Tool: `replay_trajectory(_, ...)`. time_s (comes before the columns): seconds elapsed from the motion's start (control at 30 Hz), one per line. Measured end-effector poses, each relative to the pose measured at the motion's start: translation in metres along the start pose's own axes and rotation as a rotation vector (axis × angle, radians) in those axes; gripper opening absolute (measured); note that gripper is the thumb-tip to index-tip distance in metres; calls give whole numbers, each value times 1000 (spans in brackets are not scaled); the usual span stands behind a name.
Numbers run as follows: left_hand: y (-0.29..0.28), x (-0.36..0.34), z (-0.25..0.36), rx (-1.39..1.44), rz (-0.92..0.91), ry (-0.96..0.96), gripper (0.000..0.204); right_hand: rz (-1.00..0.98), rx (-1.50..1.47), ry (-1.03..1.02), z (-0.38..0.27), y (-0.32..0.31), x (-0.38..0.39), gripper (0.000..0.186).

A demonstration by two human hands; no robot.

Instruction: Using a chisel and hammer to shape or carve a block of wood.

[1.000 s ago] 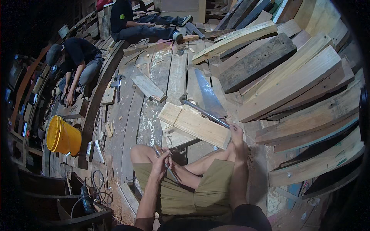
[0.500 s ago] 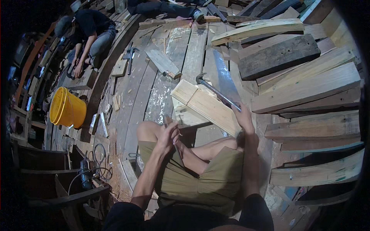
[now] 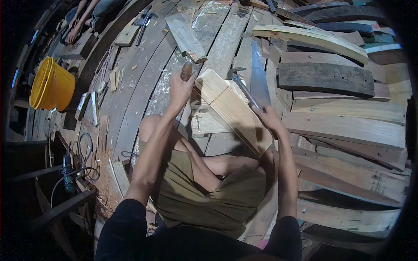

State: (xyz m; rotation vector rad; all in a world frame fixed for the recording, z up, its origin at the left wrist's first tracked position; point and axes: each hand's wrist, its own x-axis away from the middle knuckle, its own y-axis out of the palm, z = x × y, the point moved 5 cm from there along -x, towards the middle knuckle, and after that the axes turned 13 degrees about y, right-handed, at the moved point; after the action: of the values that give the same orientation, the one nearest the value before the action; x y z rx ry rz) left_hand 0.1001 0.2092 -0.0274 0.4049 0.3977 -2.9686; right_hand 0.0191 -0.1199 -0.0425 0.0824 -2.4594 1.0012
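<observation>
Left hand (image 3: 180,90), gripping a chisel (image 3: 186,71), has moved up beside the board (image 3: 237,114), nearer the hammer (image 3: 246,90) the right hand (image 3: 271,119) grasps.

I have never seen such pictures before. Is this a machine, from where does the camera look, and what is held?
There is no machine here, only a seated person's bare hands. A wide fisheye camera on the head looks down, so straight edges bend near the rim; picture left is the person's left.

The left hand grips a brown, rounded wooden tool handle; the tool's other end is hidden. The right hand holds a grey metal claw hammer.

On the grey wooden plank floor lie a flat grey-blue metal blade and a long, pale wooden board resting over other pale wood. A yellow plastic bucket is at left.
</observation>
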Motion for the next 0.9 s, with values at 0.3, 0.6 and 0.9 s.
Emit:
replay_trajectory(0.3, 24, 9, -32, -70, -248, -106, 36, 261, 89, -36, -9, 15, 6, 50)
replay_trajectory(0.6, 27, 21, -34, -209, -115, 292, 31, 275, 321, 121, 1, 19, -51, 57)
replay_trajectory(0.9, 8, 34, -29, -178, -160, 105, 35, 494, 598, 69, -69, -7, -11, 60)
